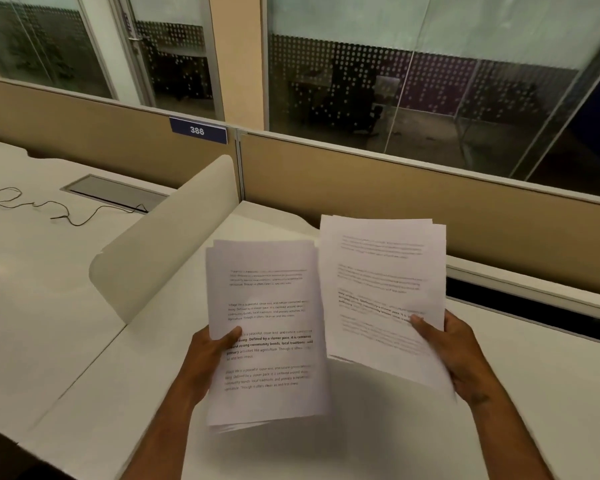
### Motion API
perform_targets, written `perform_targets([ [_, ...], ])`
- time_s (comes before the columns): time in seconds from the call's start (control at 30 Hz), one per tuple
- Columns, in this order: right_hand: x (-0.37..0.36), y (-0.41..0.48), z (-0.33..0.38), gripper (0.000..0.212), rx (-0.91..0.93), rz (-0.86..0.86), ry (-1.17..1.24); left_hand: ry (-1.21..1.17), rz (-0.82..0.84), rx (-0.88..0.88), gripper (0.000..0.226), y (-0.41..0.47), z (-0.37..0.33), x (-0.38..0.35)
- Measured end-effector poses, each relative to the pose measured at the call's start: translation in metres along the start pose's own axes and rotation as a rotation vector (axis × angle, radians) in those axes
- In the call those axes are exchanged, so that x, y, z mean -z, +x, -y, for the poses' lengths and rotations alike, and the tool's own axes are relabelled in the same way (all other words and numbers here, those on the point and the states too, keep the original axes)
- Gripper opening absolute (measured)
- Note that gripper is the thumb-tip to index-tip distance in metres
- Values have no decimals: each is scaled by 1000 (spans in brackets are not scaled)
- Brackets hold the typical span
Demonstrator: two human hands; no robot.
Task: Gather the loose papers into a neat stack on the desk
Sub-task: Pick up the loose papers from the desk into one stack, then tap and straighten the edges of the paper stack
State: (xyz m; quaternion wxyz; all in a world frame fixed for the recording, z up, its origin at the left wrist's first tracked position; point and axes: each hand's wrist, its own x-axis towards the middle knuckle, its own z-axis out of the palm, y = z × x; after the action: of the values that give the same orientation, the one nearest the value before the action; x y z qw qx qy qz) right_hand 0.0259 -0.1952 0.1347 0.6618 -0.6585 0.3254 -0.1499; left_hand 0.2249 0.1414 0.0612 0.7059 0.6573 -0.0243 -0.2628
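I hold two bundles of printed white papers above the white desk. My left hand grips the left bundle at its left edge, thumb on the top sheet. My right hand grips the right bundle at its lower right edge, thumb pressed on the text. The right bundle sits a little higher and farther than the left one, and their inner edges nearly meet. Sheets in both bundles are slightly fanned and uneven.
A curved white divider stands to the left between two desks. A tan partition with a "386" label runs along the back. A black cable and a grey cable hatch lie on the left desk. A dark slot runs at the right.
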Motion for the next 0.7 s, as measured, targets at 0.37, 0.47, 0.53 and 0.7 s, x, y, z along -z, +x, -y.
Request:
perform_targets([
  [0.37, 19, -39, -55, 26, -55, 0, -28, -47, 185, 90, 51, -29, 16, -140],
  [0.47, 42, -47, -61, 26, -75, -13, -45, -6, 190, 95, 47, -42, 28, -168],
  [0.53, 61, -50, -62, 40, -78, -52, -41, -5, 195, 104, 38, -51, 34, -183],
  [0.7, 117, -50, -64, 45, -237, 182, 262, -4, 255, 129, 38, -74, 52, -216],
])
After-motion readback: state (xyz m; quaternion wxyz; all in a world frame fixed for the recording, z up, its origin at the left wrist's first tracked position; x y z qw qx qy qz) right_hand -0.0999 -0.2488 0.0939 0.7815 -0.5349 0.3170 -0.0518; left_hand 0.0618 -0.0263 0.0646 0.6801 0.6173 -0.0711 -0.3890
